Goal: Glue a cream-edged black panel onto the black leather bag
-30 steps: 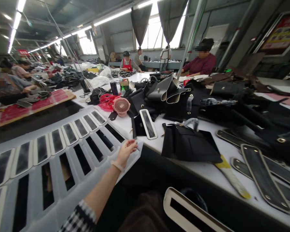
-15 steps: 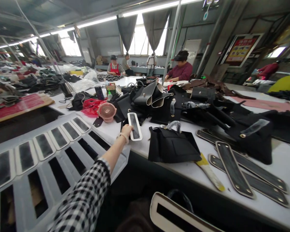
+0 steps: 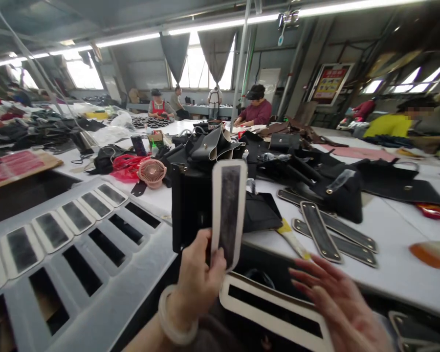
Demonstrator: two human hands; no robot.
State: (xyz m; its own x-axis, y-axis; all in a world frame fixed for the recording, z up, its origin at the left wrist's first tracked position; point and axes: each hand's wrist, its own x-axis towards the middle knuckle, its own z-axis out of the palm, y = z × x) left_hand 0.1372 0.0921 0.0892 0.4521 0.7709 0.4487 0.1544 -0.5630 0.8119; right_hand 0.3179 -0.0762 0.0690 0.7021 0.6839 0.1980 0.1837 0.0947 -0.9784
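My left hand (image 3: 200, 276), a pale bangle at its wrist, is closed on a rounded strip (image 3: 230, 210) with an off-white border and a dark middle. The strip stands nearly upright in front of me. Below it, a cream panel (image 3: 278, 309) with a long black rectangle along its middle lies near my lap, on what looks like a dark bag piece. My right hand (image 3: 342, 305) is open, fingers spread, at the right end of that panel; whether it touches is unclear. A black bag piece (image 3: 185, 210) stands behind the held strip.
On the left, a grey sheet (image 3: 132, 274) bears a row of similar strips (image 3: 51, 231) and dark slots. Black straps (image 3: 320, 232), a yellow-ended brush-like tool (image 3: 291, 239), black bags (image 3: 337, 190) and a pink fan (image 3: 152, 173) are on the white table. Co-workers (image 3: 254, 107) sit beyond.
My left hand has brought the strip from the table edge towards me, above the cream panel. My right hand has come into view, open. The view has turned somewhat to the right.
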